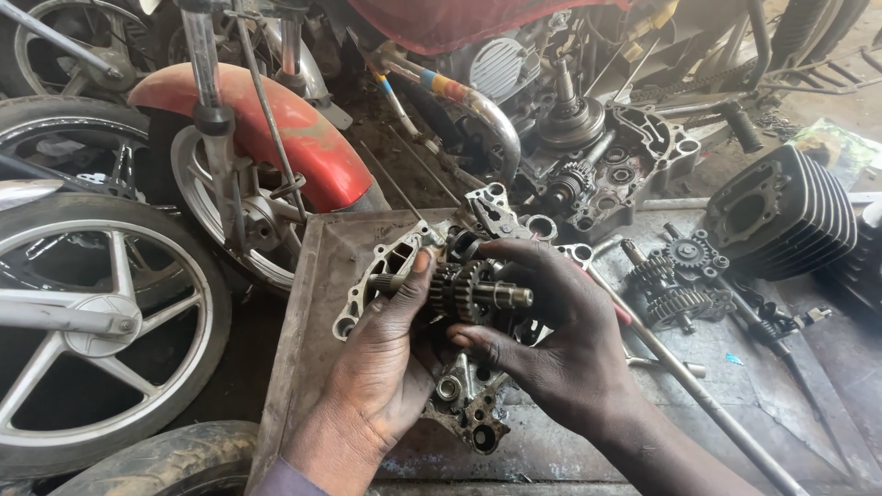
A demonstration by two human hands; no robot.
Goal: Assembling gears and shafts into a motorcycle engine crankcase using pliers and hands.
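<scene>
Both hands (459,349) grip greasy steel gear shaft (478,296).

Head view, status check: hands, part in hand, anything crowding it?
Left hand and right hand both on gear shaft. Shaft sits over engine case half. Long steel rod alongside right hand, loose gear cluster beyond.

We see a greasy metal tray (303,349) on the ground, an engine case half (464,404) lying on it. Right of it, on the oily floor (827,367): 1 loose gear cluster (675,276), a long steel rod (698,390), a finned cylinder block (781,216).
</scene>
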